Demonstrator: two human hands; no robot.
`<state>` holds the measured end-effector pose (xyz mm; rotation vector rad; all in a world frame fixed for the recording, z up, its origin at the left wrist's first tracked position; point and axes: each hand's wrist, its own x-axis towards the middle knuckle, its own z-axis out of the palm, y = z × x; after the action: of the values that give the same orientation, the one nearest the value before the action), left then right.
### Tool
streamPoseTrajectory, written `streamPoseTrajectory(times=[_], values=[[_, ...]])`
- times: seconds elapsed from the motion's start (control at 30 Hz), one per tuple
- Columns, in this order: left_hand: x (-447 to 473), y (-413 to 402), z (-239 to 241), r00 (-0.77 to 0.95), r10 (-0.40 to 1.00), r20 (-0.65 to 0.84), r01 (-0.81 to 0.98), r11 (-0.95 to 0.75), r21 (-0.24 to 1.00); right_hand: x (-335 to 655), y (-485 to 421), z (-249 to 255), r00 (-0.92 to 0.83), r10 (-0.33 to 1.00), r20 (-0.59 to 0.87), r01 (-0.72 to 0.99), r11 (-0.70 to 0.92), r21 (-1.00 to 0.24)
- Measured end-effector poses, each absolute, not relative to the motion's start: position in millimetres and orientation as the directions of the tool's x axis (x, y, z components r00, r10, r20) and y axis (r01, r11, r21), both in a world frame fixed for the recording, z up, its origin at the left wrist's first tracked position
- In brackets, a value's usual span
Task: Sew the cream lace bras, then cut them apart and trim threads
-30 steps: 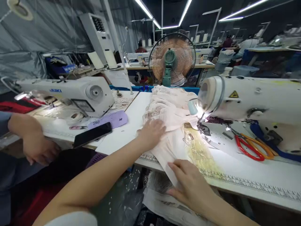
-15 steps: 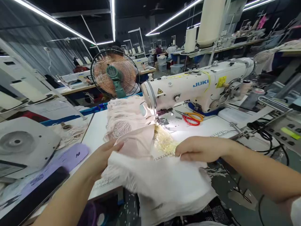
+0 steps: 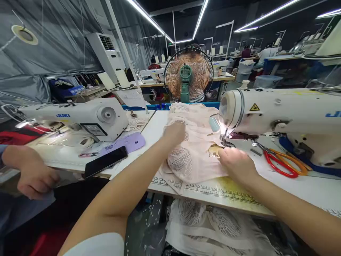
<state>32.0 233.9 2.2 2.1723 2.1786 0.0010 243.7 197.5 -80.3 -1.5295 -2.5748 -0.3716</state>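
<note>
Pale pink pieces of fabric with lace panels [image 3: 198,165] lie across the table up to the needle of the sewing machine [image 3: 255,110]. My left hand [image 3: 174,135] is over the far left part of this fabric, its fingers smeared by motion. Close to the lit needle area, my right hand [image 3: 237,163] has its fingers closed on the fabric's right edge. Beside that hand a small yellowish patch [image 3: 214,150] shows through a gap in the fabric. More pale lace fabric [image 3: 197,229] hangs below the table edge, over my lap.
Red-handled scissors [image 3: 282,165] and an orange-handled pair lie right of the needle. A black phone [image 3: 106,161] and a purple template [image 3: 134,142] are to the left. Another person's hand [image 3: 38,177] is near the left machine [image 3: 93,115]. A fan [image 3: 188,74] stands behind the table.
The view has turned left. My left hand has let go of the whitish cloth and moved forward over the lace fabric. My right hand has gone to the fabric beside the needle.
</note>
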Motion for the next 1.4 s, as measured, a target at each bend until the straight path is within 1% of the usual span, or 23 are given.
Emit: streamPoseTrajectory(times=[0.1, 0.17, 0.2, 0.27, 0.37, 0.47, 0.53, 0.6, 0.63, 0.67, 0.73, 0.8, 0.83, 0.9, 0.97, 1.1, 1.17, 1.23, 1.4], values=[[84.7, 240.7, -18.0, 0.229, 0.967, -0.112, 0.971, -0.219, 0.098, 245.9, 192.2, -92.8, -0.525, 0.820, 0.229, 0.851, 0.495, 0.176], [109.9, 248.9, -36.1, 0.325, 0.937, -0.127, 0.941, -0.308, 0.139, 244.3, 189.3, -105.3, -0.578, 0.778, 0.246, 0.816, 0.547, 0.188], [118.1, 254.7, -44.8, 0.345, 0.931, -0.120, 0.933, -0.326, 0.155, 242.9, 188.7, -111.4, -0.608, 0.752, 0.256, 0.794, 0.576, 0.194], [127.1, 269.7, -59.6, 0.334, 0.938, -0.094, 0.933, -0.315, 0.175, 240.1, 190.2, -120.9, -0.672, 0.691, 0.265, 0.739, 0.644, 0.197], [130.2, 295.6, -71.2, 0.255, 0.963, -0.084, 0.953, -0.236, 0.189, 239.1, 200.1, -124.4, -0.774, 0.584, 0.243, 0.627, 0.760, 0.171], [130.1, 313.8, -69.0, 0.205, 0.973, -0.103, 0.963, -0.181, 0.201, 243.0, 216.6, -118.8, -0.854, 0.474, 0.214, 0.503, 0.857, 0.108], [128.2, 314.2, -62.2, 0.210, 0.973, -0.093, 0.961, -0.188, 0.204, 246.5, 226.3, -115.1, -0.878, 0.427, 0.215, 0.449, 0.891, 0.063], [123.9, 302.9, -55.5, 0.238, 0.968, -0.079, 0.957, -0.220, 0.192, 248.9, 231.9, -113.6, -0.882, 0.407, 0.236, 0.425, 0.905, 0.025], [120.9, 293.7, -53.5, 0.279, 0.956, -0.086, 0.948, -0.260, 0.183, 249.3, 233.2, -113.6, -0.879, 0.405, 0.253, 0.421, 0.907, 0.009], [117.4, 283.3, -53.0, 0.356, 0.929, -0.103, 0.925, -0.334, 0.183, 249.2, 233.5, -113.7, -0.874, 0.406, 0.269, 0.420, 0.908, -0.006], [109.5, 262.8, -56.6, 0.559, 0.819, -0.130, 0.821, -0.524, 0.225, 248.5, 232.1, -113.8, -0.861, 0.417, 0.293, 0.427, 0.904, -0.032], [102.0, 247.9, -65.5, 0.718, 0.690, -0.093, 0.682, -0.670, 0.292, 249.8, 228.2, -113.4, -0.849, 0.432, 0.304, 0.440, 0.897, -0.044], [99.1, 243.6, -71.0, 0.751, 0.657, -0.058, 0.639, -0.703, 0.313, 252.0, 225.5, -113.4, -0.846, 0.437, 0.305, 0.446, 0.894, -0.045], [96.1, 240.3, -81.9, 0.747, 0.665, -0.003, 0.632, -0.709, 0.312, 260.7, 218.6, -114.3, -0.839, 0.449, 0.307, 0.461, 0.887, -0.037], [96.7, 241.6, -90.2, 0.735, 0.678, 0.022, 0.647, -0.710, 0.276, 273.8, 211.1, -117.4, -0.827, 0.463, 0.319, 0.489, 0.872, 0.001], [102.1, 246.6, -96.8, 0.741, 0.670, 0.036, 0.655, -0.734, 0.180, 298.6, 200.9, -126.0, -0.764, 0.487, 0.423, 0.574, 0.813, 0.100], [104.3, 249.1, -98.0, 0.738, 0.673, 0.041, 0.662, -0.735, 0.145, 304.2, 199.3, -128.8, -0.733, 0.501, 0.460, 0.602, 0.793, 0.097], [105.8, 252.3, -99.7, 0.732, 0.678, 0.068, 0.669, -0.733, 0.123, 305.2, 198.9, -129.7, -0.716, 0.521, 0.465, 0.619, 0.781, 0.079], [108.3, 260.2, -104.0, 0.733, 0.669, 0.122, 0.660, -0.743, 0.109, 303.6, 198.1, -129.4, -0.700, 0.546, 0.460, 0.644, 0.762, 0.076]])
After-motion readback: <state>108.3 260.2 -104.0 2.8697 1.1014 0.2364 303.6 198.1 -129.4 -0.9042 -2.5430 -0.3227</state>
